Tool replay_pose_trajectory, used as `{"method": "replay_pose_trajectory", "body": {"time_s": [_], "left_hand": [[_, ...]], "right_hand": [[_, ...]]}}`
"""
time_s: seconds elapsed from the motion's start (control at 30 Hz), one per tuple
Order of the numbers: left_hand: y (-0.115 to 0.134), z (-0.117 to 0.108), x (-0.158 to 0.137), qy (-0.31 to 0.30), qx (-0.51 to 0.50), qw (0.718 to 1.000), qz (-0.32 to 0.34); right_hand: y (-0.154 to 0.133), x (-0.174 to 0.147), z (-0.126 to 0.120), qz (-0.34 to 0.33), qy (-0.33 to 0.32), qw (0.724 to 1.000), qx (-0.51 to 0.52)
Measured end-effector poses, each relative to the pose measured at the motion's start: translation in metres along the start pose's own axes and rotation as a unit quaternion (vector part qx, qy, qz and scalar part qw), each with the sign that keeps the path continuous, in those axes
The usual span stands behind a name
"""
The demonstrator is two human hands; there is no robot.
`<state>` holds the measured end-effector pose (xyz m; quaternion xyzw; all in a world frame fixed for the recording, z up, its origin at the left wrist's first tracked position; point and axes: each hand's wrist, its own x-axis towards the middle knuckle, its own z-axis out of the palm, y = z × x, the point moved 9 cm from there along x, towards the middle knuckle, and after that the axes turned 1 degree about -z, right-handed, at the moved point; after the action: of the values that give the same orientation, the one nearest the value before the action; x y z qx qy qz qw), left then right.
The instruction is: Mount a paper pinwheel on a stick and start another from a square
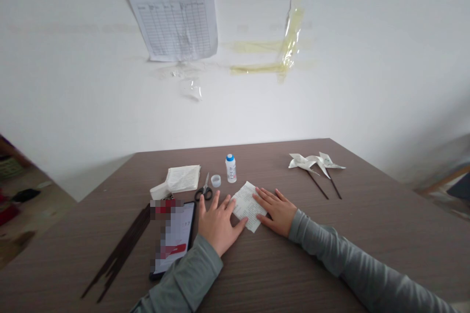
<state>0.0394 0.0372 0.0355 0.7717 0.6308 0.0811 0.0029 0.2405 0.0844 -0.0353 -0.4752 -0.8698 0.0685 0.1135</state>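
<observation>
The bottle (231,171) was taken as the landmark. The paper (249,208) lay on the table (367,234) just on the wearer's side of the bottle and slightly right of it, turned cornerwise, with one corner pointing away from the wearer. It was a small printed piece with somewhat uneven edges.

Handling, by judgement: very light, thin and limp, likely to crease readily and to tear under a sharp pull. It did not appear slippery, though it would probably slide on the table if unpressed. The edges and corners were judged the best places to take hold, with a light pinch; the middle was better suited to flat pressing.

The left hand (218,227) was open with fingers widely spread. Its index fingertip lay at the paper's left edge and its thumb extended towards the near edge; whether the thumb made contact could not be told. The right hand (281,215) was open, palm down, fingers less spread, with fingertips and thumb at the paper's right side. Neither hand gripped anything.

The cap (216,181) stood just left of the bottle, the scissors (204,193) beyond it. The phone (176,239) lay left of the bottle and nearer the wearer; the pinwheels (301,162) lay well to its right.
</observation>
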Motion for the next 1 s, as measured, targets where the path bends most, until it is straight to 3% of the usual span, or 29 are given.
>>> {"method": "replay_pose_trajectory", "body": {"time_s": [0.27,0.5,0.63,0.87,1.0], "left_hand": [[-0.006,0.007,0.002,0.025,-0.011,0.999,0.017],[0.012,0.009,0.004,0.001,-0.032,0.998,0.055],[0.007,0.010,0.004,0.010,-0.018,0.999,0.038],[-0.004,0.007,0.001,0.005,0.005,1.000,0.004],[-0.007,0.005,-0.002,0.009,0.010,1.000,-0.009]], "right_hand": [[0.009,0.006,0.007,0.009,0.016,0.999,0.027],[-0.005,0.008,0.002,-0.012,0.022,0.999,0.042],[-0.010,0.007,0.004,-0.013,-0.004,0.999,0.033],[-0.002,0.002,-0.001,0.012,0.025,1.000,0.013],[0.003,-0.004,-0.006,0.012,0.006,1.000,0.005]]}}
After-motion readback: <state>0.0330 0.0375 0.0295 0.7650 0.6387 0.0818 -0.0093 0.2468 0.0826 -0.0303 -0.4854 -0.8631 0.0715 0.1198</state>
